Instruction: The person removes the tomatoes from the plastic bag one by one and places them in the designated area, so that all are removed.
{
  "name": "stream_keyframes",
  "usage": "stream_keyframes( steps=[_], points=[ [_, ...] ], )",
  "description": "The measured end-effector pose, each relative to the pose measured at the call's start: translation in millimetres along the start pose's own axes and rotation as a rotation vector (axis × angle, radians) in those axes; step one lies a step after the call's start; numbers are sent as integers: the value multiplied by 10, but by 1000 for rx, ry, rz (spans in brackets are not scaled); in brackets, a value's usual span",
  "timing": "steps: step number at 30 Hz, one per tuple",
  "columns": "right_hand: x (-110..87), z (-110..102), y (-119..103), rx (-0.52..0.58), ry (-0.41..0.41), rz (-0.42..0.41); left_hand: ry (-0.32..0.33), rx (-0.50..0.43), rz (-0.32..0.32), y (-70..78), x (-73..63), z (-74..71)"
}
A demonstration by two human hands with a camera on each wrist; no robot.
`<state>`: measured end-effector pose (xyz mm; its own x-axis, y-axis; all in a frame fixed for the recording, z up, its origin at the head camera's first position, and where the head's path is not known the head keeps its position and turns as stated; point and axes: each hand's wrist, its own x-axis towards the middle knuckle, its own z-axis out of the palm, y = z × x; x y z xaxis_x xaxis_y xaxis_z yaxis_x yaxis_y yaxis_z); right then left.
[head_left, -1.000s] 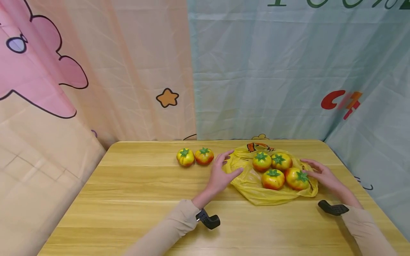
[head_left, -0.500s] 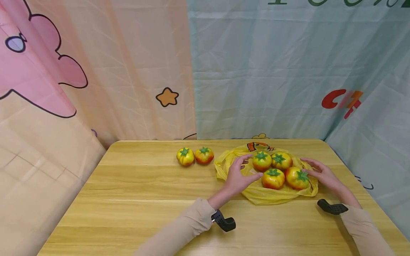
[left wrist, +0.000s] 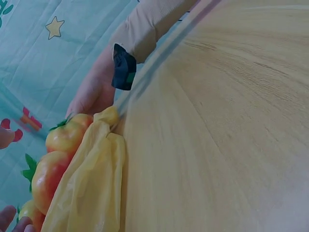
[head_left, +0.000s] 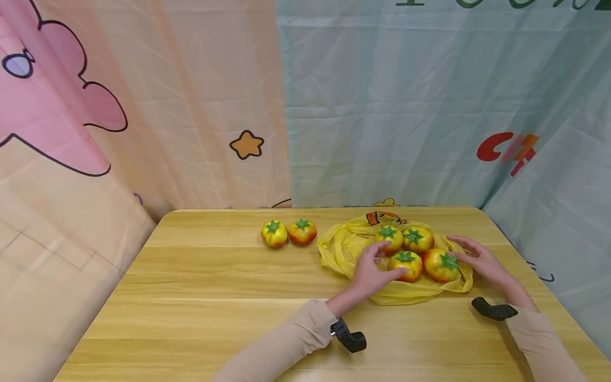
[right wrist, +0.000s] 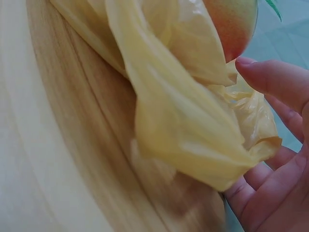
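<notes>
Several yellow-red tomatoes with green star-shaped tops sit together on a crumpled yellow plastic bag (head_left: pixel 343 246). My left hand (head_left: pixel 371 273) reaches over the bag's left part, thumb and fingers spread about the front-left tomato (head_left: pixel 407 264); the thumb overlaps it in the head view, and contact cannot be judged. Behind it is another tomato (head_left: pixel 390 237), partly covered by the fingertips. My right hand (head_left: pixel 483 263) lies at the bag's right edge beside the front-right tomato (head_left: pixel 439 266). In the right wrist view its thumb (right wrist: pixel 270 79) is near that tomato, with bag film (right wrist: pixel 193 125) between thumb and fingers.
Two more tomatoes, one yellower (head_left: pixel 274 234) and one redder (head_left: pixel 303 232), stand side by side on the wooden table (head_left: pixel 200 286), left of the bag. A printed curtain (head_left: pixel 372 106) hangs behind the table's back edge.
My left hand has moved right, from the bag's left edge to the front-left tomato. The bag's left side now shows uncovered. My right hand stays in place.
</notes>
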<state>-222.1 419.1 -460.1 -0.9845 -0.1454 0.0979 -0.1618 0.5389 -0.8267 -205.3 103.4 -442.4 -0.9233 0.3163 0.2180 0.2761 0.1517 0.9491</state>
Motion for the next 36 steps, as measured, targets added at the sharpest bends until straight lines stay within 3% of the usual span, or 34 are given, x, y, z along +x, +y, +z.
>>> stream_keyframes(
  steps=[13,21,36],
  points=[
    [-30,16,-18,49,-1,-21,20,48,2,-61,10,160],
    [-23,21,-32,18,4,-23,44,37,-39,-120,9,194],
    [-42,24,-26,39,1,-25,1,78,-61,-202,43,222]
  ],
)
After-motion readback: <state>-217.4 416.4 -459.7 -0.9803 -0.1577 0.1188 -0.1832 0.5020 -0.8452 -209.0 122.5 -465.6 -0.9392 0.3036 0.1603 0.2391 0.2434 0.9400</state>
